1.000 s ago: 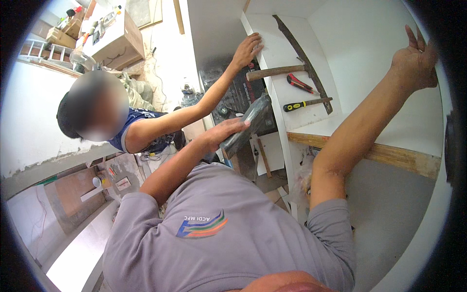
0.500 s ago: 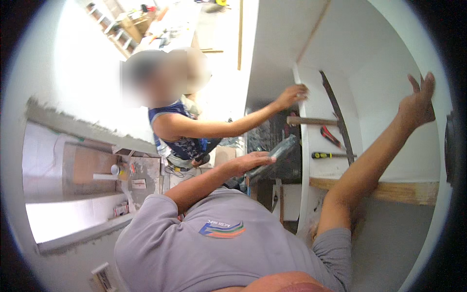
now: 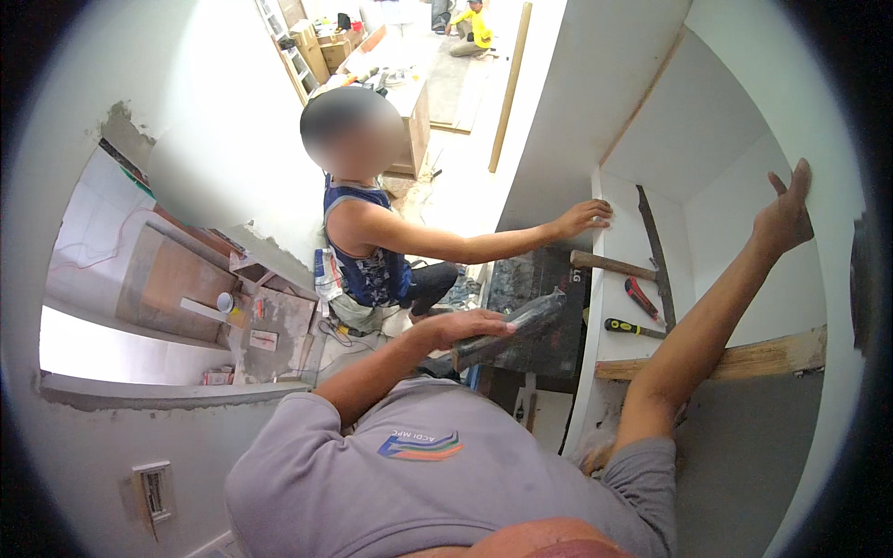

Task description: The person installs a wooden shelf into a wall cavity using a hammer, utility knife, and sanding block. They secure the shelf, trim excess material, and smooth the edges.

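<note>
My left hand lies over the upper edge of a dark, plastic-wrapped object, its fingers closed over it and my thumb hidden. At the far right, my right hand rests on a white cabinet panel, fingers apart and holding nothing. Between my arms, a white shelf carries a wooden-handled hammer, a long dark bar, a red and black utility knife and a yellow and black screwdriver. A co-worker's hand touches the shelf's left edge.
The co-worker crouches ahead of me. A black box stands beside the shelf, and a raw wooden strip runs along its near edge. Left is a wall opening with a rough cement edge. Another person in yellow sits far back.
The view has shifted and turned, bringing more of the far room into sight. Both my hands keep their places on the wrapped object and the panel. The co-worker's hand remains at the shelf edge.
</note>
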Tool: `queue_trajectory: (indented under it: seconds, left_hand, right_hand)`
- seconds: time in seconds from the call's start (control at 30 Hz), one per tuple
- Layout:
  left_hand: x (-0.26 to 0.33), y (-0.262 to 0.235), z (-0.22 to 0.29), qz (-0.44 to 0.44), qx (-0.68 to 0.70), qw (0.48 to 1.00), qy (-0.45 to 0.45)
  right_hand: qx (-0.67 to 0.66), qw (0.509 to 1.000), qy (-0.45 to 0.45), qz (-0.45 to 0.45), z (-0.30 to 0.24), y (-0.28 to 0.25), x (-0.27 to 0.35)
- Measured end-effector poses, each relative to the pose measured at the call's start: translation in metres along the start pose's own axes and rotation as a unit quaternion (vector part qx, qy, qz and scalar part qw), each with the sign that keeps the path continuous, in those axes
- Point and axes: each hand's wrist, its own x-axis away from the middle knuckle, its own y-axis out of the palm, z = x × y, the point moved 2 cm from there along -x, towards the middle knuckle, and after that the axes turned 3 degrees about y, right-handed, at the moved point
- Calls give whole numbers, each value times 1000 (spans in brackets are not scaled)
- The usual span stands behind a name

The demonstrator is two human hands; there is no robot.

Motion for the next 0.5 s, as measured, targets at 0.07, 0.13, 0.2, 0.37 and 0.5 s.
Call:
queue_trajectory:
  seconds: [0.07,0.13,0.2,0.37,0.5]
  left_hand:
    - [24,-12,12,-2,-31,999,-19]
    - [48,-33,16,0,-83,996,-14]
    - [79,-55,10,12,-151,988,12]
    - [188,-99,7,85,-191,973,-99]
    - [273,-144,-64,183,-206,930,-242]
  right_hand:
    - [-4,1000,13,4,0,1,1]
    - [-3,1000,14,5,-2,2,3]
    - [0,1000,7,0,-5,6,4]
    - [17,1000,-6,4,-4,3,1]
    - [-4,1000,-7,3,-5,7,0]
